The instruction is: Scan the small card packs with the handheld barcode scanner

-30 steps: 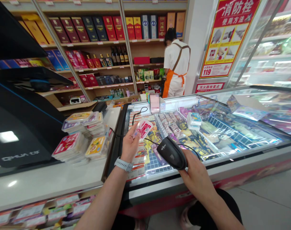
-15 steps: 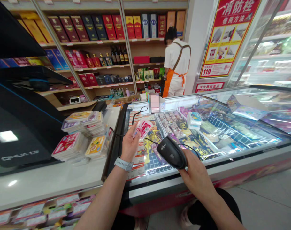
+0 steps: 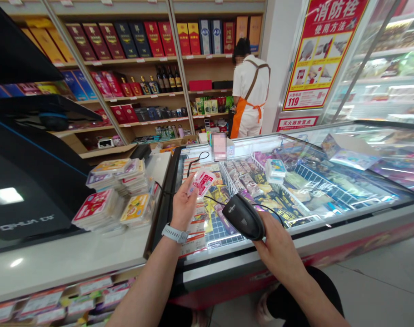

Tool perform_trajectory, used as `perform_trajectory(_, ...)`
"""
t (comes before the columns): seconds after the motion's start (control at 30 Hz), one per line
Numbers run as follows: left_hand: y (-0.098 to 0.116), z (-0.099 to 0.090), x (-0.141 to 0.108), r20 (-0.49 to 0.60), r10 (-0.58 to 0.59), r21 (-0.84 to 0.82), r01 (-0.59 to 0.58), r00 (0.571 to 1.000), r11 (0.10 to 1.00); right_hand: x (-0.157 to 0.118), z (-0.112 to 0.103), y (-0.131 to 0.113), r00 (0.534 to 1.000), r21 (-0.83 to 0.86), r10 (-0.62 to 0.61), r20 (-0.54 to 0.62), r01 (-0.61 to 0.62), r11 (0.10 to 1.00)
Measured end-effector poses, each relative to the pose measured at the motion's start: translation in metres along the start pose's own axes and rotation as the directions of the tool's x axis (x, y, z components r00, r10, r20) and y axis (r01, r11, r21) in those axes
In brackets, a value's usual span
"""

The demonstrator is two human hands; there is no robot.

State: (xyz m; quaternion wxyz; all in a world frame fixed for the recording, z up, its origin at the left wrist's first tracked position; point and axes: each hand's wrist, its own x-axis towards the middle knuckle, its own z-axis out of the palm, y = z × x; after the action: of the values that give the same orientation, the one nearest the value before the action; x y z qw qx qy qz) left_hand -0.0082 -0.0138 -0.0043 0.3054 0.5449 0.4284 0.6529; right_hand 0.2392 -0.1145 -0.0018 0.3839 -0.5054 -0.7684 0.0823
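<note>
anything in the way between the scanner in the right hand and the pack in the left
Nothing solid: the black handheld barcode scanner in the right hand has open air to the pink-and-white packet in the left hand. Only a thin black cable crosses the gap, just below the packet.

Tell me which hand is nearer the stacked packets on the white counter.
The left. The left hand, holding a pink packet, is just right of the stacked packets, above the freezer. The right hand, gripping a black barcode scanner, is farther right, beyond the left hand.
</note>
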Motion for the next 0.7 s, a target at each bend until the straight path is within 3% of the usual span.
perform_trajectory(0.7,-0.0075,-0.0032,0.0015,0.006,0.023,0.004,-0.023,1.000,1.000,-0.0003,-0.0001,-0.0016,1.000,0.023,0.001,-0.017,-0.001,1.000)
